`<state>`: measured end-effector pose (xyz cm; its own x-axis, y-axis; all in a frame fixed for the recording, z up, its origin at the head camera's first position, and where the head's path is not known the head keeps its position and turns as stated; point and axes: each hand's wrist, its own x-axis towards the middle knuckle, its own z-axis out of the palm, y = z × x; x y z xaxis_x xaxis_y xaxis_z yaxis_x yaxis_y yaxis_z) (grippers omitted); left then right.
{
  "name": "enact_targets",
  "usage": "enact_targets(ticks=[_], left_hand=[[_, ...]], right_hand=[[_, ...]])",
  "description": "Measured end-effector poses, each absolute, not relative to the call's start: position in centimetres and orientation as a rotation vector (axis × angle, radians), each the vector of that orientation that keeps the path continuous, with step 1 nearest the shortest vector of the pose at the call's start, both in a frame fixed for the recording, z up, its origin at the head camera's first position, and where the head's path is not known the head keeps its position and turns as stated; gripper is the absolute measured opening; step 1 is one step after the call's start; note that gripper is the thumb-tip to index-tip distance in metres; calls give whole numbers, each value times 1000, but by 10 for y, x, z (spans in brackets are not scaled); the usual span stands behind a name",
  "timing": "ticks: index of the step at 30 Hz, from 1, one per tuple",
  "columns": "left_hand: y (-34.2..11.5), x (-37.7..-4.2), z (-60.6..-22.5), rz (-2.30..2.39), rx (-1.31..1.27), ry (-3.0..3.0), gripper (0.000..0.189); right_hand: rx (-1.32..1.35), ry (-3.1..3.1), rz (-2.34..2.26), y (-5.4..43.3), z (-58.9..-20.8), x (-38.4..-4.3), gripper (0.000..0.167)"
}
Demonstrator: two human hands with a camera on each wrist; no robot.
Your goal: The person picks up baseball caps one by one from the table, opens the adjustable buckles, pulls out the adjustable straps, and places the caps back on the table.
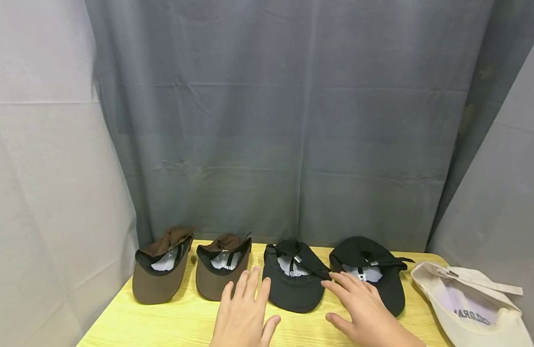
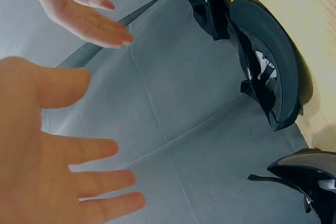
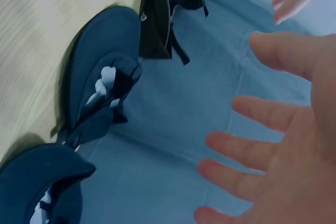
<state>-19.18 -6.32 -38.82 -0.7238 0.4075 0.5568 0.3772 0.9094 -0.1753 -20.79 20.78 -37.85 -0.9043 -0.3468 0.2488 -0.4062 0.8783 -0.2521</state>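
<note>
Five caps would be too many to number, so several caps lie in a row, brims toward me and insides showing. Two are brown: one at the far left [image 1: 158,288] and a second brown cap [image 1: 211,280] beside it. A black cap [image 1: 294,296] lies in the middle, with another black cap [image 1: 393,291] to its right. At the far right is a cream cap [image 1: 492,335] with dark lettering inside. My left hand [image 1: 246,311] is held with fingers spread, between the second brown cap and the middle black one. Near the right black cap, my right hand [image 1: 363,308] has its fingers extended. Both hold nothing.
The caps rest on a yellow wood-grain table [image 1: 171,327]. A grey curtain [image 1: 258,144] hangs along its back edge. Pale cloth walls [image 1: 45,193] stand at the left and right sides. The cream cap overlaps the table's right edge in the head view.
</note>
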Motion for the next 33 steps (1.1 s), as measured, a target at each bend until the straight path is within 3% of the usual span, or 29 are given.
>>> enact_targets(ticks=[13,33], left_hand=[[-67,-193,-397,105,-609,-2456,63],[-77,-203,-416,138,-590,-2201,65]], right_hand=[[475,-2751,455,256,-392,-238,35],[137,-2785,556,412,-420,-289,33]])
